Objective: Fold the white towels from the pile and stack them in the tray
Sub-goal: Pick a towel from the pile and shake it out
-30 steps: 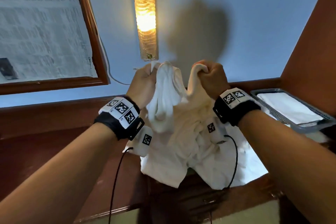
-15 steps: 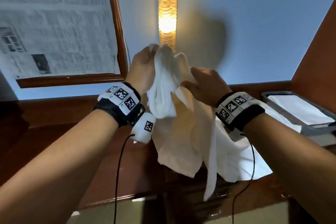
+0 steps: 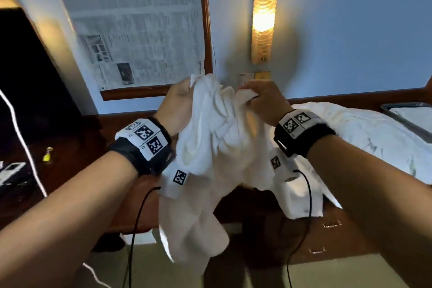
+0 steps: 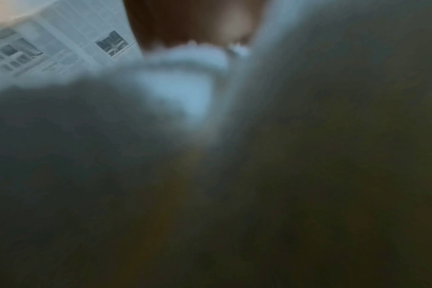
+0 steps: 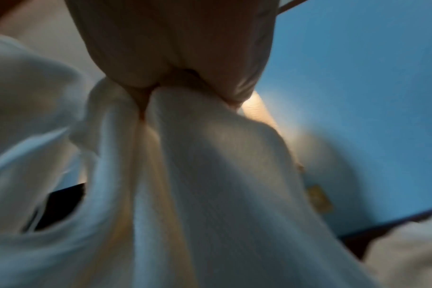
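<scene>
A crumpled white towel [image 3: 210, 147] hangs in the air in front of me, bunched at the top and drooping below desk level. My left hand [image 3: 180, 98] grips its upper left edge. My right hand [image 3: 259, 96] pinches the upper right corner, and the right wrist view shows the fingers [image 5: 175, 58] closed on the towel [image 5: 197, 175]. The left wrist view is blurred, mostly filled by the towel [image 4: 180, 85]. The pile of white towels [image 3: 364, 138] lies on the desk to the right. The grey tray [image 3: 406, 121] sits at the far right edge with a folded towel inside.
A dark wooden desk [image 3: 77, 170] runs along the blue wall. A lit wall lamp [image 3: 264, 11] and a newspaper-covered frame [image 3: 140, 23] hang behind. A dark screen [image 3: 28, 72], a white cable [image 3: 21, 128] and a small yellow object [image 3: 48, 154] are at the left.
The view has turned left, so the pile and tray moved right. My right hand has shifted along the towel's top edge and now pinches a corner; the left hand kept its hold.
</scene>
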Demonstrator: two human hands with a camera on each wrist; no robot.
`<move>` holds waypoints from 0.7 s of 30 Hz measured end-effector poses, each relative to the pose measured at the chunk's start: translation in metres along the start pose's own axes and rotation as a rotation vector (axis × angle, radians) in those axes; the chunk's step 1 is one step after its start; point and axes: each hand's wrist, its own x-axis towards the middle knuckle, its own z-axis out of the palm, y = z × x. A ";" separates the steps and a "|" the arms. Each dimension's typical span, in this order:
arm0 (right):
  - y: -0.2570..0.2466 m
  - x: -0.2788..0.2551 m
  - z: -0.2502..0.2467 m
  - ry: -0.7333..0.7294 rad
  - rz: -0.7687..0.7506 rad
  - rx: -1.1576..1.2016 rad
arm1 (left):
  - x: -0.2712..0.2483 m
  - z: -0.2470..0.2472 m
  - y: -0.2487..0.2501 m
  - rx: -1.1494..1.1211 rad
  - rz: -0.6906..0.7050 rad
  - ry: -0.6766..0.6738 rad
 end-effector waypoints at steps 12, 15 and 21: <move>-0.048 -0.049 0.038 -0.307 0.004 -0.286 | -0.026 -0.060 -0.008 0.058 0.078 0.044; -0.015 -0.068 0.037 -0.307 0.158 -0.284 | -0.026 -0.069 -0.001 0.102 0.086 0.100; 0.024 -0.093 0.031 -0.482 0.386 -0.363 | -0.028 -0.078 0.014 0.121 0.016 0.226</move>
